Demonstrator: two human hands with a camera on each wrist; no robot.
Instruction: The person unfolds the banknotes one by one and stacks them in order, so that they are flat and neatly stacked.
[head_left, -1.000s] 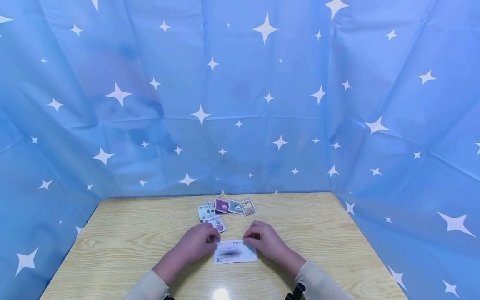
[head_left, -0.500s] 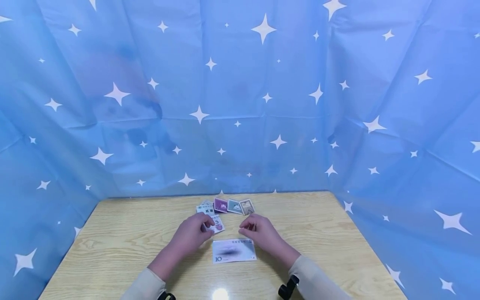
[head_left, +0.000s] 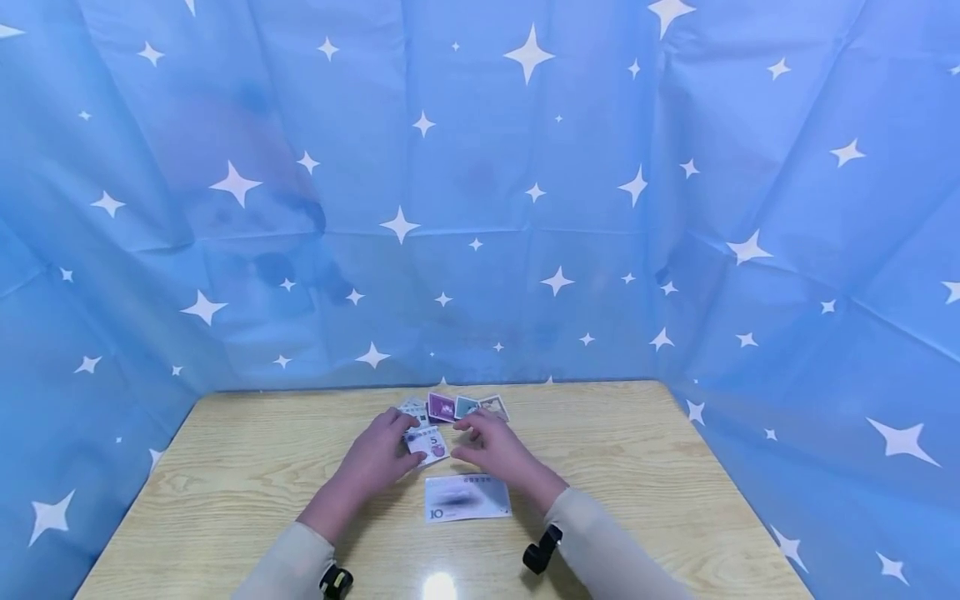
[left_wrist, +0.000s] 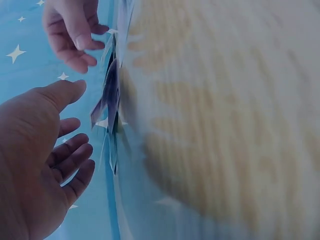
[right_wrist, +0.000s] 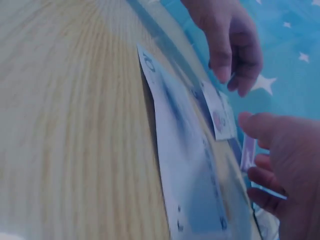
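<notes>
A banknote marked 5 [head_left: 432, 446] lies on the table between my two hands. Beside its left side is my left hand [head_left: 378, 450], thumb and fingers apart. On the other side hovers my right hand [head_left: 495, 450], its fingers loosely bent with nothing in them. Closer to me a larger banknote marked 10 [head_left: 467, 500] lies flat; in the right wrist view this 10 note [right_wrist: 182, 145] has one edge slightly lifted. In the left wrist view both the left hand [left_wrist: 37, 150] and the right hand [left_wrist: 75, 32] have their fingers apart, near the notes.
Behind the 5 note lie a pale note [head_left: 415, 410], a purple note [head_left: 441, 407], a teal note [head_left: 466, 406] and a brown note [head_left: 495, 405], set close together. A blue star-patterned cloth [head_left: 480, 200] hangs behind the wooden table [head_left: 247, 475].
Both hands have let go of the 10 note's top edge and moved forward, away from me, to either side of the 5 note. The 10 note stays where it was laid.
</notes>
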